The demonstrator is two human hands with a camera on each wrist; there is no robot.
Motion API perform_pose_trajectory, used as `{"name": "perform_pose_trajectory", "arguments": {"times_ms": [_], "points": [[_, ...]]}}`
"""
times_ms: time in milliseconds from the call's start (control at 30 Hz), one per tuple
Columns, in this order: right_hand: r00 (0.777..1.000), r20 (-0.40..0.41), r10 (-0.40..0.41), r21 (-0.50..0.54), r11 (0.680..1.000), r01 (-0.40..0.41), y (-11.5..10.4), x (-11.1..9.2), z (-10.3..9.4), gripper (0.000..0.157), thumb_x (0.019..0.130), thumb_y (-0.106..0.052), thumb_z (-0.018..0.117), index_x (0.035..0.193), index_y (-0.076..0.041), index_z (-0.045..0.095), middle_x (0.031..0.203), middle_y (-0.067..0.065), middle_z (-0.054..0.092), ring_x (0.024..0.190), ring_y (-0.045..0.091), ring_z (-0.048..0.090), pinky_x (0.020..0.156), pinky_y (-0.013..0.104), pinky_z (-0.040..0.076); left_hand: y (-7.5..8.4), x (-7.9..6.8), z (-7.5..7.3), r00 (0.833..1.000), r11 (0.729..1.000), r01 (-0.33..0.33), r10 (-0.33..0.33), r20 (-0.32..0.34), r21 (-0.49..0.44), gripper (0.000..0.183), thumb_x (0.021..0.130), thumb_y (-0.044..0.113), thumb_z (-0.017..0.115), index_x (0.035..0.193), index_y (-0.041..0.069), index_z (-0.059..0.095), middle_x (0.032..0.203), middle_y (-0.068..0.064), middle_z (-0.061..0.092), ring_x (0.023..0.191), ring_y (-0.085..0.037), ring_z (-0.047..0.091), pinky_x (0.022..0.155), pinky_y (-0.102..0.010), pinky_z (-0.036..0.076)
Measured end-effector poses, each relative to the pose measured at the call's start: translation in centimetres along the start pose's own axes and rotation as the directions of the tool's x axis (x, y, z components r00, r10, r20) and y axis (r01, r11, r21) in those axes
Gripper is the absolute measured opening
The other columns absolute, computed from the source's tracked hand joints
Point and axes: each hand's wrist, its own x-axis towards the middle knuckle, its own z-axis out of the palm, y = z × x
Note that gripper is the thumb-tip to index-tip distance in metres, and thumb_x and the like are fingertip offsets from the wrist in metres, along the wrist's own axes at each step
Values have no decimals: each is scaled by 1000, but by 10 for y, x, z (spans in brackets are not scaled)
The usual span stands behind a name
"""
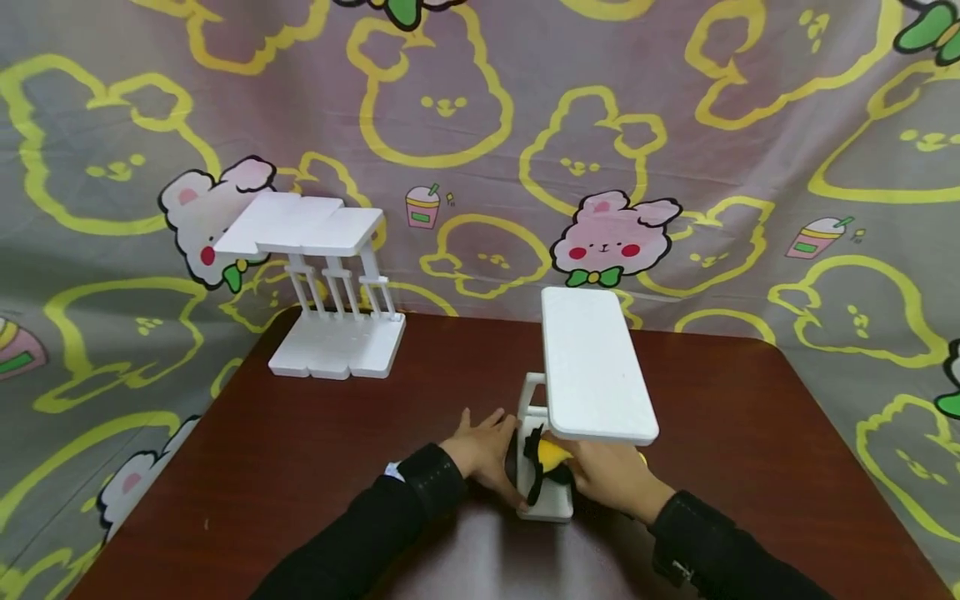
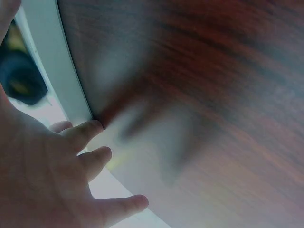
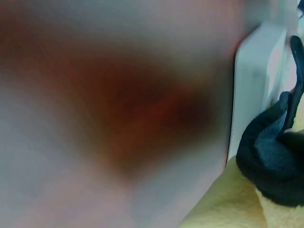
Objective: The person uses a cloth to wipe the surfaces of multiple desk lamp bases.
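Note:
A white stand (image 1: 596,362) with a flat rectangular top, a thin post and a narrow base (image 1: 551,507) is on the table before me. Over the base sits a small yellow and black soft item (image 1: 552,455), apparently fabric; its exact kind is unclear. My right hand (image 1: 611,477) grips this item from the right, its fingers partly hidden by the stand's top. With fingers spread, my left hand (image 1: 483,452) touches the left side of the base. In the right wrist view, a curled black part (image 3: 268,161) of the item shows beside the white base (image 3: 251,80).
Several similar white stands (image 1: 337,346) are lined up side by side at the back left of the dark red-brown table (image 1: 450,367). A grey curtain (image 1: 480,183) with yellow outlined cartoon figures hangs behind the table and along its sides.

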Motion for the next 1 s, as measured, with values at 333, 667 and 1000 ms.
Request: {"name": "perform_pose_trajectory", "arguments": {"times_ms": [333,667,1000], "points": [[1000,14,-4,-44,999,4,-3,-2,0,37,81,-3,63,116,-13,67,107,6,63,86,17,58,63,31,49,2,0,0,1000,1000,11,-11,0,-6,123,54,74,73,151,13,26,152,-3,31,142,-18,14,109,-58,8],[996,75,-52,7,999,51,-21,-35,-14,43,77,-11,68,118,-23,68,109,0,62,85,14,60,38,14,29,-2,5,2,1000,1000,18,-18,-20,11,117,56,71,74,148,15,29,152,-3,32,142,-17,15,110,-57,8],[998,-6,67,1,998,-67,19,-6,3,19,79,-5,70,95,-12,62,83,-1,62,72,10,52,63,31,44,2,-1,-1,1000,1000,9,-9,-4,-14,121,53,73,74,148,14,29,151,-3,32,141,-17,17,110,-57,10]]}}
